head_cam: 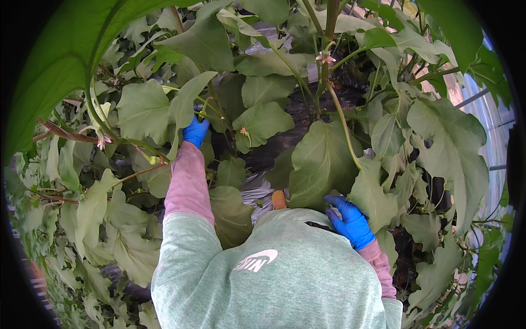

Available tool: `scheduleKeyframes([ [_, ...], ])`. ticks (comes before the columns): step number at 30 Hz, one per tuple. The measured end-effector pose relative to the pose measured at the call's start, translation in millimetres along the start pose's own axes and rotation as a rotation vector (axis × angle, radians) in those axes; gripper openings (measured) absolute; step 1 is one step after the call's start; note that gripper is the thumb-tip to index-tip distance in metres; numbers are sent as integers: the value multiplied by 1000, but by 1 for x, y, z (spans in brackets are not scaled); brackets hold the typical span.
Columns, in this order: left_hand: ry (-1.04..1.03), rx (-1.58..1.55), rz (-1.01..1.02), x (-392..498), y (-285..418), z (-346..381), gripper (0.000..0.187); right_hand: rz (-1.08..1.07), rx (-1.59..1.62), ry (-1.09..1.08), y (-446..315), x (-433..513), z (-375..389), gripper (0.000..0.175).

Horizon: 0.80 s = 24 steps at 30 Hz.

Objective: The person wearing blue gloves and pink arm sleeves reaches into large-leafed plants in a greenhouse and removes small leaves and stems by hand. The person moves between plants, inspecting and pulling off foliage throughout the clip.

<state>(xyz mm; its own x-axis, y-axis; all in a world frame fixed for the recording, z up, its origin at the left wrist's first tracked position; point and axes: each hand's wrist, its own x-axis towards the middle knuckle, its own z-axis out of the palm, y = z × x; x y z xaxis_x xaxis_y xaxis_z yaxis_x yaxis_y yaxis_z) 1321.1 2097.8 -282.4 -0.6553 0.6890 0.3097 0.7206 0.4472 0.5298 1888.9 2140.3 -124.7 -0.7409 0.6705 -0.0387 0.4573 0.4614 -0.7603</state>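
Note:
Both hands wear blue gloves. My left hand (195, 130) reaches into the eggplant foliage, at a green calyx and stem (204, 112); its fingers are partly hidden, so its grip cannot be made out. A broad leaf (187, 100) hangs just left of it. My right hand (351, 220) is near the front of my shirt, its fingers apart, beside the lower edge of a large eggplant leaf (322, 164). No object shows in its fingers. A pinkish flower (244, 131) lies against a leaf to the right of my left hand.
Thick eggplant stems (332, 20) rise ahead, and a branch (345, 125) arches down towards my right hand. Dark plastic ground sheeting (302, 117) shows between the plants. A large leaf (49, 74) hangs close at upper left. Metal bars (472, 98) cross the translucent wall at right.

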Motion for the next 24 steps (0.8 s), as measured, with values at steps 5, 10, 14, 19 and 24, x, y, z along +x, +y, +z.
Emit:
scheduleKeyframes([
  [5,-86,119,-3,-11,34,-29,45,-16,8,-5,0,0,1,31],
  [10,-127,177,-35,0,36,-23,35,-6,3,-19,1,-4,2,32],
  [14,33,185,-55,12,7,-5,36,-13,-63,1,-1,-5,1,30],
  [19,-700,741,-276,-4,52,-38,26,94,333,-142,-7,-12,-16,37],
  [24,-835,-16,-111,-2,202,-64,38,251,1269,-249,3,-21,-44,50],
])
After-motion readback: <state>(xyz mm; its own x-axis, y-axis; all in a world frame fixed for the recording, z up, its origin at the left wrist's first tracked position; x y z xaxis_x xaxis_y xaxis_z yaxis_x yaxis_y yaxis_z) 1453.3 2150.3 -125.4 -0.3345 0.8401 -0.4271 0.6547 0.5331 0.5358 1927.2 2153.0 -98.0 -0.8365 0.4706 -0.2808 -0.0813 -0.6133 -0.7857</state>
